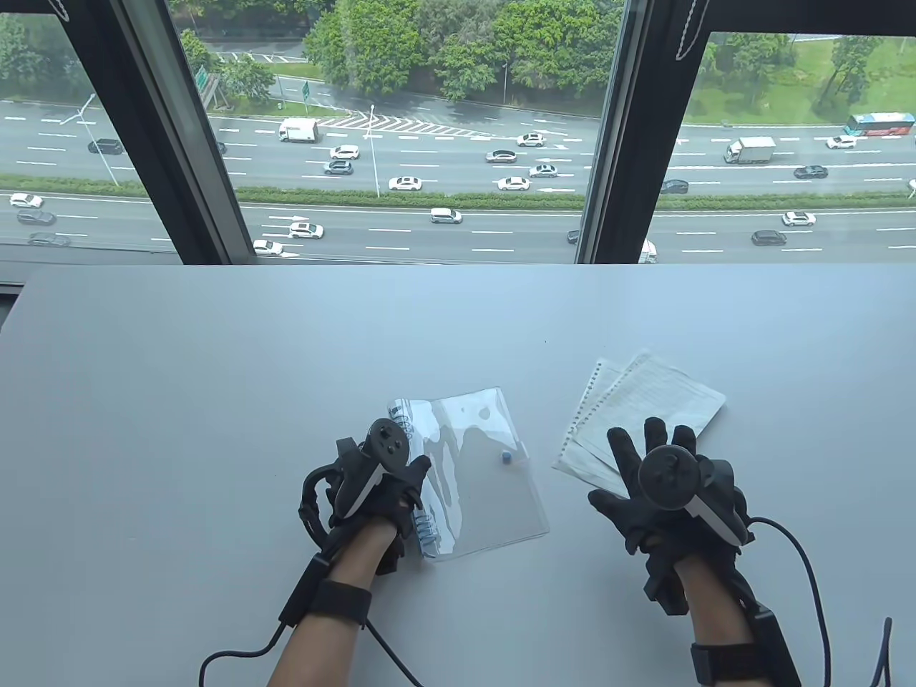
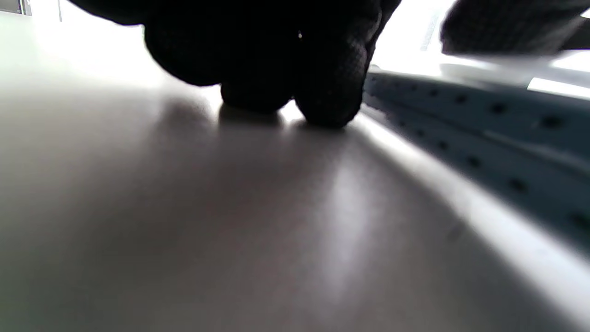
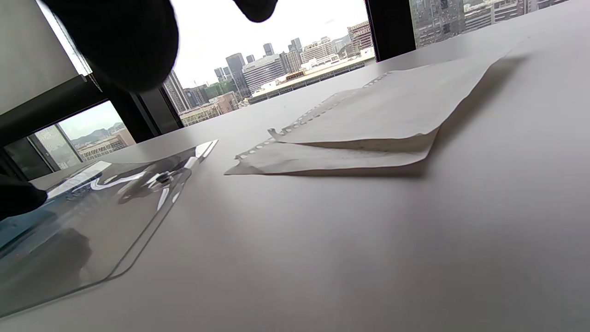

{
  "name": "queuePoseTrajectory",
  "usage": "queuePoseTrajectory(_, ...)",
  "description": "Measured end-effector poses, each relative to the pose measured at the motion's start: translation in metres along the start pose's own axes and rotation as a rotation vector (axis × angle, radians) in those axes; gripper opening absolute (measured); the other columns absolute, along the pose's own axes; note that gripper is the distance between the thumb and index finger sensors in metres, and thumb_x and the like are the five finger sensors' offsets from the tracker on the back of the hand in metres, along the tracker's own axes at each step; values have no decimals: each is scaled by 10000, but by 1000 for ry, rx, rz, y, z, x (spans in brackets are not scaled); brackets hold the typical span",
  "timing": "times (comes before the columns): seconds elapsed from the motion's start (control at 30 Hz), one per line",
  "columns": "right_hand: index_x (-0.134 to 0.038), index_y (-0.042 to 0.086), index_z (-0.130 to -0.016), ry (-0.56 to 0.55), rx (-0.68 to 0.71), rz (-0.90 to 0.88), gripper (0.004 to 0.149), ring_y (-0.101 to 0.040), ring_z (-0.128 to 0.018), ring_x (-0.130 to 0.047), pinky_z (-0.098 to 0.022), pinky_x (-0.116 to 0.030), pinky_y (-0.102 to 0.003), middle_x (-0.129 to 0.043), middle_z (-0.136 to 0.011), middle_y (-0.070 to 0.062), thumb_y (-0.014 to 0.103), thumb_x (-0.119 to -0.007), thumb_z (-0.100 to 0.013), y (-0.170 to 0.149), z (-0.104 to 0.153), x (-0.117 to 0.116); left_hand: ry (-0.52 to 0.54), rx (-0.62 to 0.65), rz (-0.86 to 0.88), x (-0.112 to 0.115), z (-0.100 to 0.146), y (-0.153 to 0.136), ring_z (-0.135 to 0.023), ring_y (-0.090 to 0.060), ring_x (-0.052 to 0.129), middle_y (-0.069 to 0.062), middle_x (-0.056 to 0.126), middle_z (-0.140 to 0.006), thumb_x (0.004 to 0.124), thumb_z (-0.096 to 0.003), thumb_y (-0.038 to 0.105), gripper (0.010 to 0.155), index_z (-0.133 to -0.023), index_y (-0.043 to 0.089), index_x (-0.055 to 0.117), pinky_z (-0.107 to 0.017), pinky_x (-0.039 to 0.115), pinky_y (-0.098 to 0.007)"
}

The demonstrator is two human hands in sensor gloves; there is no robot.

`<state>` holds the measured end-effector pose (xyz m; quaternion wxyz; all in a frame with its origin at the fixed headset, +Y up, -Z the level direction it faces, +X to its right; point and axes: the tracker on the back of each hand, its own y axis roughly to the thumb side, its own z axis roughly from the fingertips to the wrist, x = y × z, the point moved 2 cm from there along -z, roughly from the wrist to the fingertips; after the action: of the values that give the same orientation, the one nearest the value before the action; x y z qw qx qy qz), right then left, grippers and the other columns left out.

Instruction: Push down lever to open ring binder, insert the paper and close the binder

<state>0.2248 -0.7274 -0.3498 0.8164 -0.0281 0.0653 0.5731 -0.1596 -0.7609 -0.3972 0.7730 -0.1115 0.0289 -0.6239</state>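
Resting on the grey table (image 1: 215,401), the left hand (image 1: 372,486) sits at the ring spine of the binder (image 1: 486,472), its fingers curled downward along that edge; in the left wrist view the gloved fingertips (image 2: 329,92) touch the tabletop just beside the blue perforated strip (image 2: 484,133) of the spine, and whether they actually pinch any part of it cannot be told. The binder lies flat with its clear plastic cover (image 3: 92,221) spreading away from the left hand toward the right one, reflecting the window, with a small blue spot (image 1: 507,458) near its far-side edge. The right hand (image 1: 658,479) is spread wide with fingers straight, holding nothing, positioned over the near corner of the loose paper (image 1: 644,415); from the table view it is not clear whether the fingertips touch the sheets or float just above them. The paper is a small stack of punched sheets, slightly fanned, lying just beyond and under the right hand's fingers, apart from the binder with bare table between them. In the right wrist view the sheets (image 3: 368,129) show a row of holes along the edge that faces the binder, and their near corner lifts a little off the surface. Cables (image 1: 809,572) trail from both wrists toward the person.
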Motion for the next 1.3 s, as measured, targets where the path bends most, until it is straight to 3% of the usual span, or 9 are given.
queuePoseTrajectory(0.37, -324, 321, -1126, -1, 5, -2, 849, -519, -964, -20, -665, -201, -718, -88, -1156, -161, 622, -758, -461, 0, 0, -1, -27, -11, 97, 0, -1, -8, -607, -325, 842, -74, 929, -739, 783, -440, 597, 604, -686, 79, 973, -413, 729, -488)
queuePoseTrajectory(0.47, -348, 312, -1126, -28, 14, 2, 844, -523, -972, -49, -665, -220, -720, -119, -1160, -166, 621, -760, -457, 0, 0, 1, -42, -7, 207, -3, 1, -14, -593, -320, 852, -77, 935, -732, 773, -441, 571, 585, -691, 81, 971, -401, 739, -482)
queuePoseTrajectory(0.63, -356, 302, -1127, -33, 13, -3, 845, -526, -972, -56, -663, -224, -722, -125, -1159, -172, 621, -760, -457, -1, 0, 2, -2, 22, 430, -32, 14, -22, -591, -320, 852, -52, 922, -747, 768, -444, 547, 558, -696, 91, 967, -393, 742, -484)
queuePoseTrajectory(0.83, -352, 301, -1127, -32, 14, -5, 846, -527, -973, -56, -663, -226, -722, -124, -1159, -173, 622, -759, -459, -2, 0, 2, 36, 75, 574, -56, 37, -31, -600, -319, 852, -51, 917, -761, 756, -449, 535, 552, -711, 97, 966, -398, 743, -485)
queuePoseTrajectory(1.03, -349, 305, -1127, -37, 13, -6, 840, -528, -972, -59, -663, -227, -722, -126, -1159, -175, 619, -757, -463, -3, 1, 3, -30, 142, 570, -52, 51, -29, -611, -319, 849, -48, 911, -774, 749, -451, 530, 552, -722, 99, 962, -406, 743, -484)
queuePoseTrajectory(1.2, -350, 309, -1125, -35, 13, -5, 836, -528, -973, -62, -662, -229, -722, -128, -1160, -175, 619, -755, -462, -3, 1, 2, -176, 170, 580, -28, 49, -31, -625, -322, 837, -51, 900, -788, 749, -453, 519, 551, -737, 93, 952, -418, 737, -487)
queuePoseTrajectory(1.3, -348, 303, -1126, -29, 13, -3, 842, -528, -974, -65, -662, -230, -723, -132, -1160, -176, 620, -754, -461, -3, 0, 1, -197, 194, 544, -19, 48, -28, -637, -329, 829, -72, 891, -799, 751, -452, 509, 551, -748, 88, 947, -428, 730, -495)
